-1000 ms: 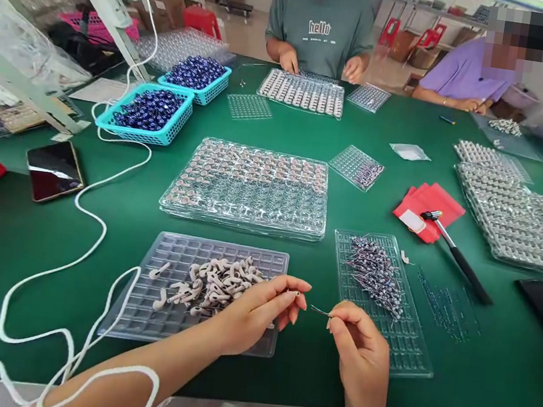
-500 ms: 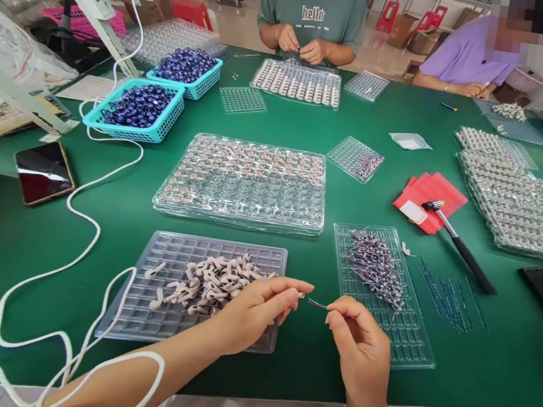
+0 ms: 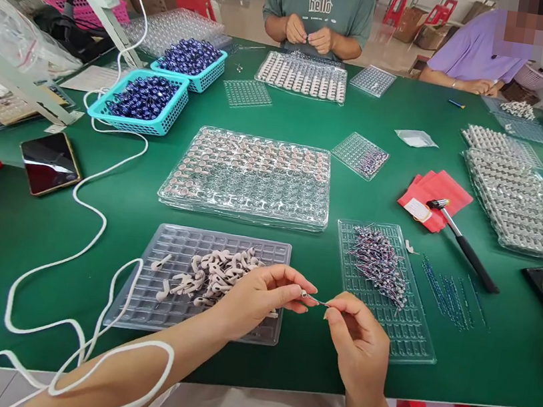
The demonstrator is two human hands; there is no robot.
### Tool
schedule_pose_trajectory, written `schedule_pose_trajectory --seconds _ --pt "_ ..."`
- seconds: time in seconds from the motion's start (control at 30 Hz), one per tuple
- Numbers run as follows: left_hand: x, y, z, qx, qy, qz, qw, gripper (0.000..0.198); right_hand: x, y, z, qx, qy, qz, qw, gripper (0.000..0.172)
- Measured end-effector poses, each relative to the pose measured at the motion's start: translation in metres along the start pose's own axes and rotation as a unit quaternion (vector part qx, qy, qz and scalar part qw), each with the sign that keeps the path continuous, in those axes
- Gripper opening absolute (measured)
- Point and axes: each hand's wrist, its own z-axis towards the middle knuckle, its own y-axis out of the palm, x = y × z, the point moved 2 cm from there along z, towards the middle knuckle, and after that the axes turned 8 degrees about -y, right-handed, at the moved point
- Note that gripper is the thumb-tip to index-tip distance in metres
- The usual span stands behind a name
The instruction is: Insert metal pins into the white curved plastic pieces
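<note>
My left hand (image 3: pixel 260 300) pinches a small white piece at its fingertips, just over the near right corner of a clear plastic tray (image 3: pixel 155 312) that holds a pile of white hook-shaped pieces (image 3: pixel 213 275). My right hand (image 3: pixel 357 343) pinches a thin metal pin (image 3: pixel 319 301) whose tip meets the left hand's piece. To the right lies a second clear tray (image 3: pixel 409 334) with a heap of thin wired parts (image 3: pixel 378 262).
A large clear blister tray (image 3: pixel 249 177) of round parts lies mid-table. A white cable (image 3: pixel 89 242) loops at left beside a phone (image 3: pixel 49 162). Two teal baskets (image 3: pixel 136 120) hold blue beads. A hammer (image 3: pixel 462 244) rests on red paper (image 3: pixel 435 189). Two other people work at the far side.
My two hands have come together; the pin in the right hand now touches the piece held by the left. The person opposite has raised both hands off their tray.
</note>
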Motion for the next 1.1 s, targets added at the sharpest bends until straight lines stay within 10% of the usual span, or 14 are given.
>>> schedule_pose_trajectory --seconds 1.1 --pt "-0.004 -0.0048 0.0017 0.025 0.023 -0.005 0.999 0.011 -0.0039 0.0016 0.0023 0.015 -0.037 -0.051 0.998 0.007"
